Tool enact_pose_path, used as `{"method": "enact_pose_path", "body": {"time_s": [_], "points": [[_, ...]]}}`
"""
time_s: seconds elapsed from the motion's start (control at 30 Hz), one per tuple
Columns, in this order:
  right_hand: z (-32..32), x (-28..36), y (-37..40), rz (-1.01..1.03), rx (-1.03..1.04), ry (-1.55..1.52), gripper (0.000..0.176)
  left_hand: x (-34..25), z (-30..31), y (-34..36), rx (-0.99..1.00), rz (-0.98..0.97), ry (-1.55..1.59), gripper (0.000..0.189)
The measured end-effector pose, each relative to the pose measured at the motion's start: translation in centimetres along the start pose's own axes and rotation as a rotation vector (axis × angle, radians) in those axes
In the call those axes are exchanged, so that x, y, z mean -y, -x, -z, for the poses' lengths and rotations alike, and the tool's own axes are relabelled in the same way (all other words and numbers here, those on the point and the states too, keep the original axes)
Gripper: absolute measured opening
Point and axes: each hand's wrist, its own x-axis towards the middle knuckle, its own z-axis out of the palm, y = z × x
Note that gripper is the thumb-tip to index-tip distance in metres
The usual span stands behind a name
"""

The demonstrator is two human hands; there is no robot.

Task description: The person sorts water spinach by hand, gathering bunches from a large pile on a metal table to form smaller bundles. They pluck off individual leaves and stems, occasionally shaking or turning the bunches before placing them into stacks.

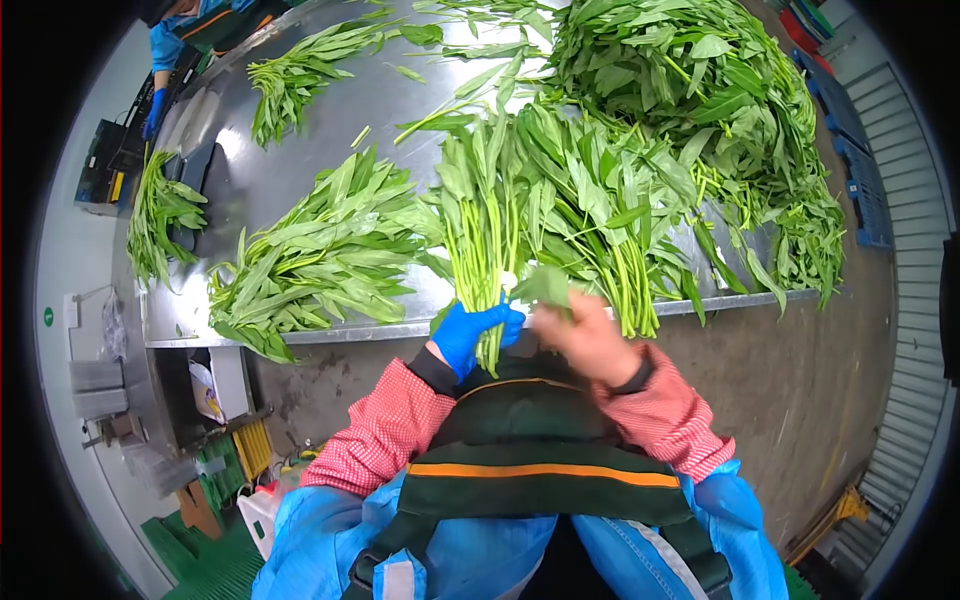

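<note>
My left hand [474, 338], in a blue glove, is wrapped round the lower stems of a bunch of leafy greens [482, 230], whose leaves point away over the metal table [240, 190]. Just right of these stems is my right hand [583, 335], bare and blurred by motion, with a loose green leaf [545, 287] at its fingertips. Another bunch with thick stems [610, 240] lies beside it on the right. To the left, a spread of greens [325, 250] rests along the near table edge.
A tall heap of greens [690, 80] covers the back right of the table. Smaller bunches lie at back left [290, 85] and by a scale on the left [160, 215]. A co-worker's blue-gloved hand [155, 112] is at upper left. Blue crates [862, 180] stand beyond the right side.
</note>
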Motion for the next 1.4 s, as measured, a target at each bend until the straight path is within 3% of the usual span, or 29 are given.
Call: {"method": "enact_pose_path", "body": {"time_s": [0.07, 0.17, 0.2, 0.27, 0.37, 0.47, 0.5, 0.53, 0.67, 0.7, 0.83, 0.93, 0.97, 1.07, 1.1, 1.13, 1.27, 1.3, 1.4], "points": [[4.3, -0.1, 0.1, -0.109, -0.174, -0.416, 0.02, -0.5, 0.3, -0.1, -0.005, 0.143, 0.089, 0.037], [5.7, -3.8, 0.6, -0.293, -0.302, 0.234, 0.029, -0.5, 0.0, -0.2, 0.038, 0.158, 0.136, 0.038], [4.7, -4.2, 1.4, -0.187, -0.164, 0.648, 0.031, -0.6, -0.2, -0.2, 0.051, 0.158, 0.146, 0.037], [2.4, -4.4, 2.7, -0.145, 0.042, 1.103, 0.031, -1.0, -0.7, 0.0, 0.04, 0.207, 0.128, 0.035], [1.4, -7.7, 3.4, 0.027, 0.017, 1.104, 0.025, -2.7, -1.3, 0.5, 0.06, 0.165, 0.07, 0.035], [2.9, -7.9, 2.6, -0.134, -0.056, 0.385, 0.02, -5.0, -1.7, 2.0, 0.134, -0.048, 0.027, 0.036], [3.6, -4.5, 1.7, -0.49, -0.026, -0.106, 0.016, -5.4, -1.9, 2.4, 0.126, -0.052, 0.014, 0.035], [4.1, -2.8, 1.5, -0.542, -0.017, -0.448, 0.017, -5.7, -2.0, 2.6, 0.117, -0.061, 0.003, 0.034], [0.8, -6.2, 1.7, -0.31, -0.039, -0.008, 0.02, -2.2, -1.9, 1.7, 0.003, 0.007, 0.054, 0.027], [0.1, -6.3, 1.7, -0.156, -0.019, 0.24, 0.018, -1.5, -1.7, 1.5, -0.008, 0.001, 0.035, 0.027], [-1.4, -4.2, 1.4, -0.021, 0.034, 0.636, 0.015, 0.2, -0.8, 1.0, -0.051, -0.054, -0.028, 0.026], [-1.0, -3.5, 1.3, 0.171, 0.202, 0.682, 0.016, 0.7, -0.8, 1.0, -0.11, -0.107, -0.034, 0.025], [-0.2, -2.6, 1.3, 0.052, 0.393, 0.541, 0.013, 0.7, -0.7, 1.0, -0.107, -0.088, -0.015, 0.025], [1.3, -2.2, 0.2, -0.198, 0.357, -0.097, 0.01, 0.0, -0.7, 1.5, -0.068, 0.027, 0.039, 0.024], [1.4, -2.0, -0.5, -0.126, 0.156, 0.326, 0.009, -0.2, -0.7, 1.7, -0.049, 0.077, 0.055, 0.023], [1.5, -2.7, -1.2, -0.061, 0.071, 0.486, 0.014, 0.0, -0.5, 1.8, -0.021, 0.068, 0.041, 0.023], [-0.2, -5.0, -3.5, 0.075, 0.059, 0.6, 0.033, 0.2, -0.9, 1.6, 0.023, 0.02, -0.05, 0.02], [-0.7, -4.7, -3.7, 0.091, 0.052, 0.626, 0.023, 0.3, -0.7, 1.4, 0.024, 0.014, -0.062, 0.02], [-0.8, -5.1, -3.8, 0.114, 0.102, 0.84, 0.018, 0.4, -0.4, 1.7, -0.021, 0.021, -0.065, 0.019]]}}
